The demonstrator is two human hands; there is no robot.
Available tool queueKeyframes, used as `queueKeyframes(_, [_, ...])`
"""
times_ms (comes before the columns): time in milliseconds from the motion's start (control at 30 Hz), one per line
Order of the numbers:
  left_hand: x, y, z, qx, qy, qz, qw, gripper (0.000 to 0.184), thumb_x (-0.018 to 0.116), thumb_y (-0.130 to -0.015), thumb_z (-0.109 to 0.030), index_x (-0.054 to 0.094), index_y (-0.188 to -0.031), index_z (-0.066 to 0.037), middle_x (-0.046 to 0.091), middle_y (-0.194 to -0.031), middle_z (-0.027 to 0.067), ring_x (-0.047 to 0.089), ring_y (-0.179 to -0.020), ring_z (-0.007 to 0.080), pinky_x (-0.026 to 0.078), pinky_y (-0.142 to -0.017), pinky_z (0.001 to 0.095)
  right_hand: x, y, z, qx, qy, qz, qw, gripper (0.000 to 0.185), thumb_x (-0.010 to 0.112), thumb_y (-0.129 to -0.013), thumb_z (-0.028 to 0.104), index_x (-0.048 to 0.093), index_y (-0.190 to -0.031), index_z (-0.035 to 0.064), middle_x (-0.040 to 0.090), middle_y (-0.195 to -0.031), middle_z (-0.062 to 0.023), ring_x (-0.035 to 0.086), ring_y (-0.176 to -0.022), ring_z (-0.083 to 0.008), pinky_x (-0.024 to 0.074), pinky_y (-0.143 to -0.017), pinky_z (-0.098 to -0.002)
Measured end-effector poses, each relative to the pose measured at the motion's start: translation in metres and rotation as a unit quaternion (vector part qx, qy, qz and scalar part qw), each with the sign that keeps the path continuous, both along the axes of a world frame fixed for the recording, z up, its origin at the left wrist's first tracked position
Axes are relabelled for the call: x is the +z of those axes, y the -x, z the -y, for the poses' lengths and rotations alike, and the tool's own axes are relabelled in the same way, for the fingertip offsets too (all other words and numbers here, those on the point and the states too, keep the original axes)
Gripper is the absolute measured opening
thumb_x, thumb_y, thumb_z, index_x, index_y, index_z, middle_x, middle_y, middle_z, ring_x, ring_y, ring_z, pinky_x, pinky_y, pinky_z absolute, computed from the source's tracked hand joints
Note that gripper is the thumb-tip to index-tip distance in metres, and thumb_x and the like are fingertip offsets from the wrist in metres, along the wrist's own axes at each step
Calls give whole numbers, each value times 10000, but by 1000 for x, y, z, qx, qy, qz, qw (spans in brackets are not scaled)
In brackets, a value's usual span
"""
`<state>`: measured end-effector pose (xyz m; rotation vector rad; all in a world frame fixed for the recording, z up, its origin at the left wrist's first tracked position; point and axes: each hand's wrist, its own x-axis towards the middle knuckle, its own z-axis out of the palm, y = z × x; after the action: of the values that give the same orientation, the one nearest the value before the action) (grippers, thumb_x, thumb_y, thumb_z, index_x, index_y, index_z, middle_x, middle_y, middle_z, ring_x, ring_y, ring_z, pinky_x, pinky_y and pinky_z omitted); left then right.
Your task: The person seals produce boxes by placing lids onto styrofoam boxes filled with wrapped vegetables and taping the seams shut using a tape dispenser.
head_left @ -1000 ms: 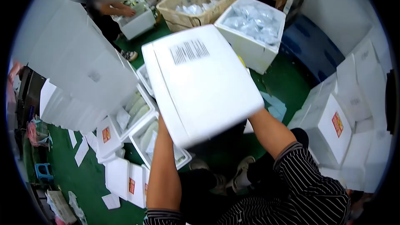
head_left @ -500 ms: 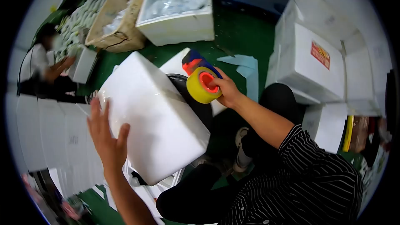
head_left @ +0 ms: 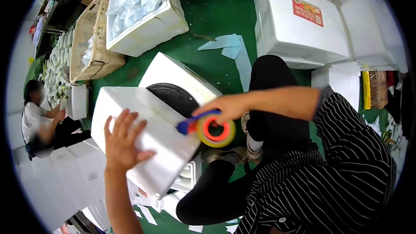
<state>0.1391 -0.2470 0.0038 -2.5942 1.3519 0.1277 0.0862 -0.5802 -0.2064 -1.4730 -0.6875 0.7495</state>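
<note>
A white foam box (head_left: 151,134) sits tilted in front of me. Spread across its upper side, my left hand (head_left: 123,143) rests with fingers apart. My right hand (head_left: 227,106) grips a blue and red tape dispenser (head_left: 185,126) loaded with a roll of yellow tape (head_left: 232,136). The dispenser's blue head is at the right edge of the box, though contact cannot be made out. Behind the box shows a black round surface (head_left: 175,97), partly covered by it. Another white foam piece (head_left: 173,70) lies just beyond.
At the upper left stand a foam box of clear bags (head_left: 175,24) and a beige crate (head_left: 93,21). Stacked foam boxes (head_left: 299,34) rise on the right. Pale blue paper (head_left: 245,67) lies on the green floor. A co-worker (head_left: 41,112) sits at far left beside piled vegetables (head_left: 56,63).
My right hand has brought the tape dispenser down to the box's right edge. The box has turned and lies lower, and my left hand has come onto its surface. The view has shifted.
</note>
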Motion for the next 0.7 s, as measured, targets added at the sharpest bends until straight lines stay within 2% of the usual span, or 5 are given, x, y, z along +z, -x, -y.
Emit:
queueKeyframes(167, [1,-13,13,264,-41,69,961,691,542,-919,-667,588,-1329,-113,622,-1302,134,568,-1254,367,414,-996,581,35,158,76,-146,44,-141,978,794,644,-808,-3,409,-1557,114,536,-1452,-141,527,-1301,-217,403,-1112,-326])
queueKeyframes(367, [-5,-9,-80,647,-176,74,738,526,363,-1064,-436,459,-1493,-146,701,-1219,205,648,-1168,409,440,-1045,529,37,249,59,-232,17,-169,958,742,651,-850,31,403,-1549,72,434,-1558,-155,424,-1438,-275,329,-1188,-371])
queueKeyframes(467, [7,81,-53,569,-187,138,789,495,446,-1040,-288,449,-1521,-170,609,-1410,169,572,-1292,406,380,-1108,546,41,266,55,-186,0,-184,965,742,652,-850,36,403,-1548,72,419,-1572,-156,415,-1447,-278,325,-1191,-370])
queueKeyframes(533, [-45,124,-108,309,85,175,931,534,464,-1047,-297,408,-1569,-204,340,-1647,105,310,-1514,325,251,-1188,580,37,268,52,-145,15,-180,973,746,648,-850,32,403,-1553,89,415,-1574,-159,430,-1435,-279,330,-1189,-359])
queueKeyframes(700, [-73,152,-35,476,154,189,845,571,397,-1062,-441,413,-1567,-175,324,-1657,104,238,-1546,338,124,-1216,610,16,222,7,-32,34,-89,995,727,670,-863,22,429,-1541,121,526,-1484,-157,559,-1314,-241,456,-1086,-331])
